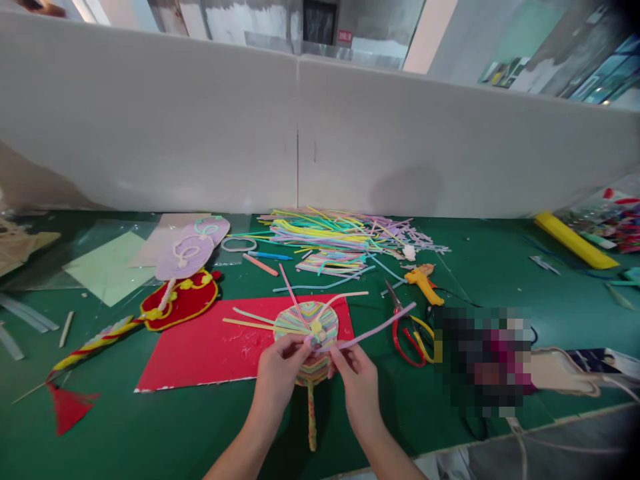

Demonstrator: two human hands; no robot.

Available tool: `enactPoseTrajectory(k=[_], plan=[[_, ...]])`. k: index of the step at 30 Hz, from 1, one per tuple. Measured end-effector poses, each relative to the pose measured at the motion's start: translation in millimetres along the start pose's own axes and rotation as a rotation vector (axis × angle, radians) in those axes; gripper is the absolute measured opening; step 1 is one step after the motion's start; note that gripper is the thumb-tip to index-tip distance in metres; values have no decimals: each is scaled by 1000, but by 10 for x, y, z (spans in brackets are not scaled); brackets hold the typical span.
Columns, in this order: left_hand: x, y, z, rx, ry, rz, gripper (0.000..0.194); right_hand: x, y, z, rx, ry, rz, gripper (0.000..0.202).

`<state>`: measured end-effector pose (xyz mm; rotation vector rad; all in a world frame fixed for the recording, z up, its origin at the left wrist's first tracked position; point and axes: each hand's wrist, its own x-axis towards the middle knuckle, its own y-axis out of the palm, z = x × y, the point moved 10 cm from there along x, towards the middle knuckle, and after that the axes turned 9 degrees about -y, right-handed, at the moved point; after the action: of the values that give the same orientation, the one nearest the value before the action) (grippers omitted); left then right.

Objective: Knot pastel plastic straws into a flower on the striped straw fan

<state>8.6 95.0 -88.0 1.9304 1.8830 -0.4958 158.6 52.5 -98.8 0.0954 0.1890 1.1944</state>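
A round striped fan (287,313) made of pipe cleaners lies partly over a red board, its wrapped handle (312,420) pointing toward me. Over its middle I have a lilac pipe cleaner (385,325), whose free end sticks out to the right. My left hand (283,370) pinches the pipe cleaner's left part near a small yellow round piece (317,327). Thumb and fingers of my right hand (357,373) close on the same strip farther right. Several pink, cream and green pipe cleaners (255,323) fan out from the centre. My hands cover the fan's lower middle.
Behind the red board (210,347) lies a heap of coloured pipe cleaners (320,233). Red-and-yellow scissors (410,333) and a yellow glue gun (425,285) are to the right. A red-and-purple decorated piece (185,300) lies left. A grey partition (200,127) bounds the green table.
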Motion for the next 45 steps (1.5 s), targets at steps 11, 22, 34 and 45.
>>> enactPoseTrajectory(k=[11, 22, 34, 45], plan=[[128, -315, -663, 513, 336, -107, 19, 312, -67, -125, 28, 134, -23, 28], [181, 201, -601, 787, 646, 223, 19, 297, 167, -298, 36, 290, 10, 33], [195, 184, -310, 614, 644, 211, 25, 315, 169, -345, -3, 268, 19, 37], [-243, 383, -173, 1319, 1100, 114, 40, 329, 200, -328, -52, 258, 44, 40]])
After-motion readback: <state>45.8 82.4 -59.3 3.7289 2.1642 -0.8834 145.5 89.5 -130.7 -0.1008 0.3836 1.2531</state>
